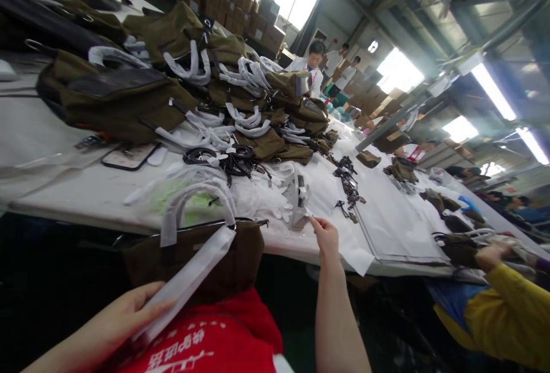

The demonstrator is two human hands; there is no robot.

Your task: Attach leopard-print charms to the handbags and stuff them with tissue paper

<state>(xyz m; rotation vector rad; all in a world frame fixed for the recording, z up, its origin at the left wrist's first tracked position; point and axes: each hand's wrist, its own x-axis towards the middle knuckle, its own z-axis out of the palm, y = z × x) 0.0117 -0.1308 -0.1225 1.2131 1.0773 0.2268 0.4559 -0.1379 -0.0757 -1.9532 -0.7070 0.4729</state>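
A dark brown bag (244, 247) hangs at the table's front edge, close to my body. One of its handles (195, 192) arches upward in white wrapping. My left hand (140, 311) is closed round the lower end of a white-wrapped strap (193, 273), which slants up to the bag's top. At the table edge my right hand (326, 236) pinches, thumb against finger, at the front of a grey tape dispenser (295, 189). A small pale, clear piece, apparently tape, shows at those fingertips.
Olive bags (116, 95) with wrapped handles are heaped across the table (275, 241). Black cords (236, 161), a phone (130, 156) and dark metal clips (350, 184) lie nearer. A co-worker's yellow sleeve (494, 315) is at right; stacked cartons (227, 0) stand behind.
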